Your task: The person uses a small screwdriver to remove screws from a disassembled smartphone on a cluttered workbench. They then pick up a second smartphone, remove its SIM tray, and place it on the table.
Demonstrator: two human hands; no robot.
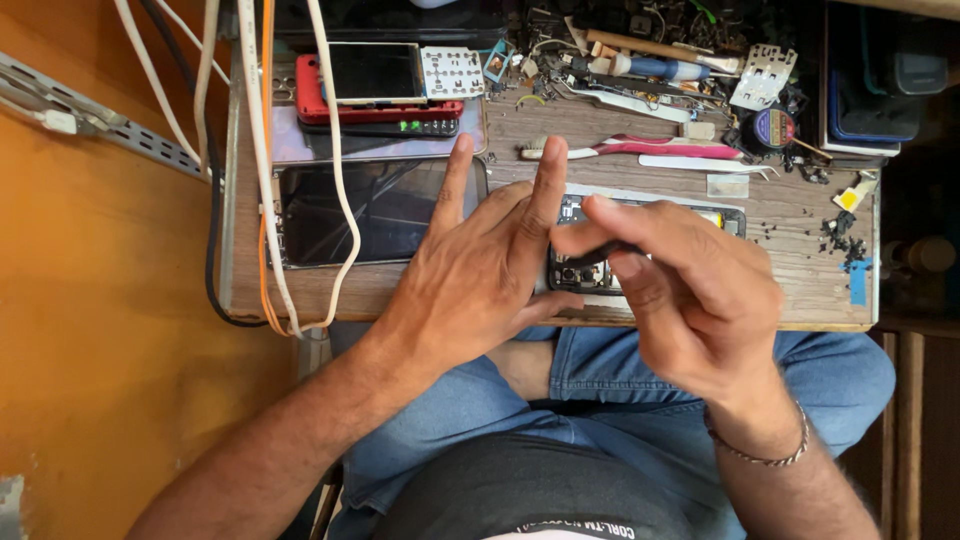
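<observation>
Phone opened, long axis left-right, frame centre, under both hands. Right hand pinching small dark tool; left hand splayed, empty, steadying.

Left hand lies fingers spread beside an opened phone on the wooden bench. Right hand hovers over it, fingertips pinched together. Toothbrush and tweezers lie beyond.

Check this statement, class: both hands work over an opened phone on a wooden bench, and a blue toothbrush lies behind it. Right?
One detail is wrong: the toothbrush is pink and white, not blue, as the head view shows. Both hands, left and right, do work over the opened phone on the wooden bench.
</observation>
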